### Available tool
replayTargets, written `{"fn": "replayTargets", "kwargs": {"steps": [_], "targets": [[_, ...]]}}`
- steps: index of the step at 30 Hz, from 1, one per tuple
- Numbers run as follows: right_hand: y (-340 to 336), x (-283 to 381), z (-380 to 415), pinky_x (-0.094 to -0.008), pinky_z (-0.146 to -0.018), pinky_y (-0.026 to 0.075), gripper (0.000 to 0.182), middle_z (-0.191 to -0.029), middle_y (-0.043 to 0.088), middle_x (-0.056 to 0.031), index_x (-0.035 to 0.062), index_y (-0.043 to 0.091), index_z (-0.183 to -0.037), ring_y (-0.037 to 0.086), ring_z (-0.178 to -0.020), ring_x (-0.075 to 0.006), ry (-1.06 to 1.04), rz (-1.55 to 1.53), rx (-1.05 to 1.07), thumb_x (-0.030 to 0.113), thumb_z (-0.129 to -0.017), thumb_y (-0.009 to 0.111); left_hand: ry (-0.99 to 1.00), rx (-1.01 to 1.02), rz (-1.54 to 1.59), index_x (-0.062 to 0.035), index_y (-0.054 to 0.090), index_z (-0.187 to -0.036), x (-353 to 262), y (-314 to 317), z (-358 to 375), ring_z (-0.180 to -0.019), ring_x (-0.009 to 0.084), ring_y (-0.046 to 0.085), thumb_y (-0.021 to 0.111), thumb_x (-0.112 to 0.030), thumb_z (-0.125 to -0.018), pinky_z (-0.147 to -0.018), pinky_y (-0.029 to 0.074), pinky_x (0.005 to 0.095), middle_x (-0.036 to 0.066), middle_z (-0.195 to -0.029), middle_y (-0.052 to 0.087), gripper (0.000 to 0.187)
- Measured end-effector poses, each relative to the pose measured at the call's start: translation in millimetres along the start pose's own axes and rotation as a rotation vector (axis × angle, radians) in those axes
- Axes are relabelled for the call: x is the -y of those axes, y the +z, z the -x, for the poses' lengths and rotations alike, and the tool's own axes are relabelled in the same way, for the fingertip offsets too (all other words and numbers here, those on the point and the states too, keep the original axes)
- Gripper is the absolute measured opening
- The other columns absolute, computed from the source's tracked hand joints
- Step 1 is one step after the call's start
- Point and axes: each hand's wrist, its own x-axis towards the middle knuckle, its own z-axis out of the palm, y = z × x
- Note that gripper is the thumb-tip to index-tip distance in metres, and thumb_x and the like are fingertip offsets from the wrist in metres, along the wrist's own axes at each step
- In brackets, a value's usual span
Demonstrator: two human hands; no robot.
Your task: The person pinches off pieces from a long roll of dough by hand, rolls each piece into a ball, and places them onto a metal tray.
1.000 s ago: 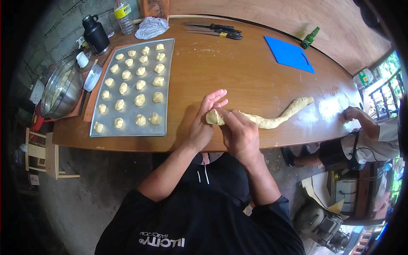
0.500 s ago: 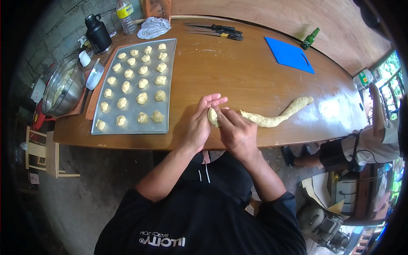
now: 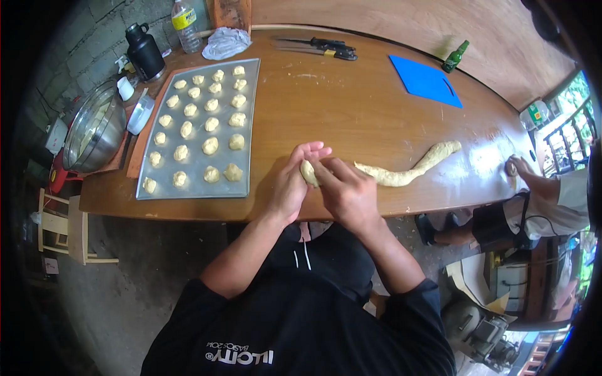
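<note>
A small piece of dough (image 3: 309, 173) lies between my two hands, above the table's near edge. My left hand (image 3: 292, 185) cups it from the left, with the fingers curved around its far side. The fingers of my right hand (image 3: 348, 190) are bent and press into the dough from the right. Just beyond my right hand, a long rope of dough (image 3: 407, 178) stretches across the table to the right. On my left is a metal baking tray (image 3: 248, 156) bearing rows of dough balls (image 3: 210, 145).
Knives (image 3: 323, 47) and a blue cutting board (image 3: 425, 80) lie toward the back, near a green bottle (image 3: 456, 56). At the left stand a steel bowl (image 3: 94, 135), a black jug (image 3: 145, 53) and a plastic bottle (image 3: 186, 26). Another person's hand (image 3: 523, 168) rests at the table's right end.
My hands have shifted slightly left with the dough, my right fingers curling further over it. The other person's hand has come down to the table. Tray and dough rope stay put.
</note>
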Motion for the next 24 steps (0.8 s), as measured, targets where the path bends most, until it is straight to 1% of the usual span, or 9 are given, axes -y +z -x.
{"fn": "replayTargets", "kwargs": {"steps": [2, 6, 10, 13, 17, 19, 20, 22, 24], "targets": [[-3.6, -10.6, 2.0, -0.0373, -0.071, 0.062, 0.046, -0.112, 0.074, -0.0093, 0.0060, 0.079, -0.127, 0.074, -0.083, -0.0288, 0.114, -0.223, -0.122, -0.002, -0.082, 0.077, 0.000, -0.026, -0.016, -0.0048, 0.051, -0.151, -5.8, 1.0, -0.3, -0.131, 0.0178, 0.061, 0.047, -0.030, -0.121, -0.110, 0.052, 0.0401, 0.010, -0.145, 0.062, 0.039], [-4.9, -6.6, 6.7, -0.0305, -0.070, 0.061, 0.025, -0.108, 0.073, -0.0062, 0.0034, 0.077, -0.129, 0.072, -0.094, -0.0178, 0.612, -0.864, 0.003, 0.009, -0.104, 0.075, 0.231, 0.004, -0.124, -0.0034, 0.049, -0.155, -14.9, -7.8, 0.1, -0.138, 0.0247, 0.060, 0.052, -0.028, -0.119, -0.112, 0.051, 0.0413, 0.014, -0.154, 0.057, 0.043], [-7.7, -24.6, 18.1, -0.0287, -0.073, 0.062, 0.025, -0.108, 0.070, -0.0057, 0.0016, 0.073, -0.127, 0.070, -0.098, -0.0143, 0.785, -1.442, 0.271, 0.020, -0.111, 0.071, 0.652, 0.332, -0.685, -0.0006, 0.065, -0.145, -41.6, -10.1, 7.3, -0.134, 0.0308, 0.063, 0.075, -0.029, -0.106, -0.112, 0.052, 0.0458, 0.016, -0.146, 0.064, 0.049], [-17.7, -30.9, 20.7, -0.0319, -0.078, 0.064, 0.037, -0.111, 0.071, -0.0085, 0.0016, 0.068, -0.133, 0.072, -0.102, -0.0173, 0.793, -1.524, 0.409, 0.032, -0.112, 0.068, 0.781, 0.296, -1.079, -0.0069, 0.073, -0.135, -49.7, -0.6, 14.4, -0.113, 0.0355, 0.068, 0.090, -0.017, -0.087, -0.097, 0.055, 0.0449, 0.013, -0.121, 0.071, 0.052], [-16.5, -32.8, 19.2, -0.0382, -0.081, 0.067, 0.066, -0.133, 0.065, -0.0167, 0.0008, 0.052, -0.152, 0.071, -0.117, -0.0274, 0.808, -1.779, 0.489, 0.053, -0.112, 0.060, 0.936, 0.162, -1.227, -0.0077, 0.075, -0.128, -35.6, -11.3, 5.6, -0.101, 0.0308, 0.070, 0.089, -0.017, -0.086, -0.088, 0.057, 0.0439, 0.009, -0.109, 0.072, 0.045], [-11.9, -35.6, 20.8, -0.0412, -0.081, 0.068, 0.082, -0.150, 0.055, -0.0213, 0.0007, 0.044, -0.160, 0.069, -0.122, -0.0314, 0.856, -1.882, 0.472, 0.067, -0.112, 0.050, 1.068, 0.124, -1.235, -0.0082, 0.077, -0.121, -31.5, -7.4, 8.6, -0.089, 0.0293, 0.071, 0.088, -0.004, -0.083, -0.076, 0.057, 0.0406, 0.008, -0.098, 0.072, 0.040], [-9.3, -31.6, 20.3, -0.0412, -0.081, 0.068, 0.082, -0.150, 0.055, -0.0213, 0.0007, 0.044, -0.160, 0.069, -0.122, -0.0314, 0.858, -1.881, 0.470, 0.067, -0.112, 0.050, 1.068, 0.126, -1.233, -0.0082, 0.077, -0.121, -29.0, -5.3, 11.0, -0.089, 0.0293, 0.071, 0.088, -0.004, -0.083, -0.076, 0.057, 0.0406, 0.008, -0.098, 0.072, 0.040], [-4.7, -20.2, 19.7, -0.0377, -0.080, 0.068, 0.070, -0.142, 0.063, -0.0181, -0.0004, 0.050, -0.157, 0.072, -0.114, -0.0264, 1.042, -1.584, 0.056, 0.054, -0.114, 0.057, 0.978, 0.057, -1.059, -0.0068, 0.077, -0.122, -26.5, -2.8, 15.2, -0.089, 0.0279, 0.073, 0.087, -0.001, -0.086, -0.077, 0.058, 0.0384, 0.010, -0.099, 0.073, 0.038], [-8.8, -22.3, 21.4, -0.0349, -0.078, 0.067, 0.059, -0.134, 0.067, -0.0160, -0.0017, 0.054, -0.152, 0.073, -0.107, -0.0229, 0.899, -1.480, 0.154, 0.043, -0.115, 0.061, 0.833, 0.043, -0.965, -0.0057, 0.075, -0.125, -27.1, -1.9, 13.4, -0.092, 0.0249, 0.074, 0.086, -0.001, -0.090, -0.079, 0.060, 0.0361, 0.010, -0.099, 0.074, 0.038]]}}
